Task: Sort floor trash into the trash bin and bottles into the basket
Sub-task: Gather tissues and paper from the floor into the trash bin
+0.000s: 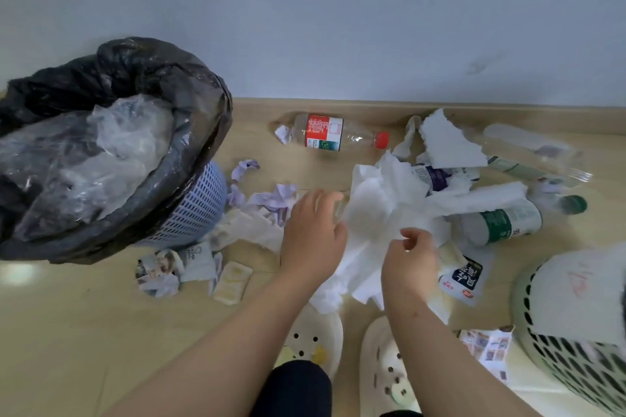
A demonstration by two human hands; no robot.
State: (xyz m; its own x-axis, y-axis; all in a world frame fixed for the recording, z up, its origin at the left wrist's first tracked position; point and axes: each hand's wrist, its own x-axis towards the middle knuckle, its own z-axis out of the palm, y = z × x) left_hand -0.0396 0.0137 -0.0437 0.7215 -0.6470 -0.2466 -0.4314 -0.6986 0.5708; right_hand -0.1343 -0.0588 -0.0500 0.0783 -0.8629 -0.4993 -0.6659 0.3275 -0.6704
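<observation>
on the floor before the person's feet, a heap of white tissue paper [379,200] lies between the trash bin [200,210] at left and the basket [559,359] at right. the right hand [410,261] pinches the paper's edge with curled fingers [411,235]. the left hand [313,240] lies on the heap; through the blur i cannot tell whether it grips. a red-label bottle [325,135] lies beyond near the wall, and a green-label bottle [501,223] lies just right of the heap.

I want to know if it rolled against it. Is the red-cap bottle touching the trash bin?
Apart. The head view shows a strip of bare floor between the red-cap bottle and the trash bin.
</observation>
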